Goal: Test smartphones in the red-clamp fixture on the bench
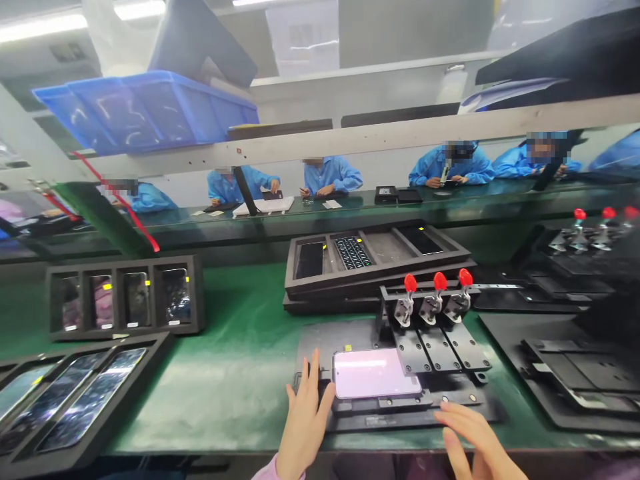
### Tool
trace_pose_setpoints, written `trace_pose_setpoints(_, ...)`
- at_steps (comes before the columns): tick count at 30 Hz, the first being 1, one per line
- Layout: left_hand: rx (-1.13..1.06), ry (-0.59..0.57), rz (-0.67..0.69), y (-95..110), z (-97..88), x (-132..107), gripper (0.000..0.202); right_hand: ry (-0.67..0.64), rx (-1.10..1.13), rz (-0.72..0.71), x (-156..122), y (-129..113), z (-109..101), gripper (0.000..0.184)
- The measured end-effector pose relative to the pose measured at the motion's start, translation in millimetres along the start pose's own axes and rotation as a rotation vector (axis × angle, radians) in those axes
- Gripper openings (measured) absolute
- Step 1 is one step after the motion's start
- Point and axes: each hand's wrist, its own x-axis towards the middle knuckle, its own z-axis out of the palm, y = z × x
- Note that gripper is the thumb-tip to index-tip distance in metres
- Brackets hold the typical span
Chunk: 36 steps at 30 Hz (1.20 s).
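A smartphone (373, 375) with a lit pale pink screen lies flat in a black clamping fixture (390, 421). At the fixture's left end is my left hand (306, 417), fingers spread, its thumb beside the phone's left edge. My right hand (473, 437) hovers over or rests on the fixture's front right edge, fingers stretched out and nothing held; contact there is unclear. Three toggle clamps with red tips (440, 281) rise at the back of the fixture. Their dark metal plates (434, 350) reach over the phone's right part.
Foam trays holding phones stand at the left (200, 293) and behind the fixture (295, 283). A second black fixture (585, 373) is at the right. Above runs a shelf with a blue bin (150, 110). Several people in blue work across the bench.
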Motion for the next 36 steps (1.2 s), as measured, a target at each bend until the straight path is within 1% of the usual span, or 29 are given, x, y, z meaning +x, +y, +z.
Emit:
trace_pose_setpoints(3, 0.009, -0.003, 0.003, 8.8, 4.8, -1.2, 0.057, 0.045, 0.016, 0.012, 10.5, 10.4, -8.9, 0.024)
trace_pose_setpoints(8, -0.008, 0.025, 0.013, 11.6, 10.4, -2.5, 0.057, 0.107, 0.032, 0.064, 23.8, 18.9, -14.1, 0.02)
trace_pose_setpoints(14, -0.078, 0.057, -0.01, 11.2, 13.2, -5.1, 0.06, 0.092, 0.021, 0.09, 41.4, 17.8, -10.2, 0.013)
trace_pose_setpoints(19, -0.034, 0.068, -0.056, 9.6, 11.9, -5.3, 0.06, 0.057, -0.01, 0.069, 54.4, 23.4, -9.2, 0.012)
trace_pose_setpoints(22, -0.021, 0.089, -0.044, 5.6, 12.6, -4.8, 0.059, 0.041, -0.061, 0.086, 69.6, 23.9, -8.6, 0.013)
trace_pose_setpoints(24, -0.031, 0.098, -0.025, 2.4, 13.5, -4.6, 0.06, 0.013, -0.096, 0.076, 87.0, 20.3, -5.1, 0.015)
trace_pose_setpoints(27, -0.046, 0.096, 0.007, -1.1, 13.8, -4.6, 0.059, -0.057, -0.148, 0.04, 122.1, 10.8, 6.5, 0.022)
trace_pose_setpoints(31, -0.038, 0.127, 0.044, -3.5, 12.4, -5.1, 0.058, -0.213, -0.217, 0.007, 168.0, 0.5, 26.8, 0.042)
trace_pose_setpoints(34, -0.013, 0.169, 0.08, -3.5, 11.6, -5.4, 0.055, -0.298, -0.311, -0.048, 191.4, -3.5, 38.2, 0.056)
trace_pose_setpoints(35, -0.005, 0.181, 0.094, -2.9, 11.5, -5.6, 0.054, -0.33, -0.339, -0.072, 196.9, -4.9, 41.0, 0.057)
trace_pose_setpoints(36, -0.001, 0.191, 0.109, -1.9, 11.4, -5.8, 0.053, -0.364, -0.357, -0.097, 201.1, -6.8, 43.3, 0.053)
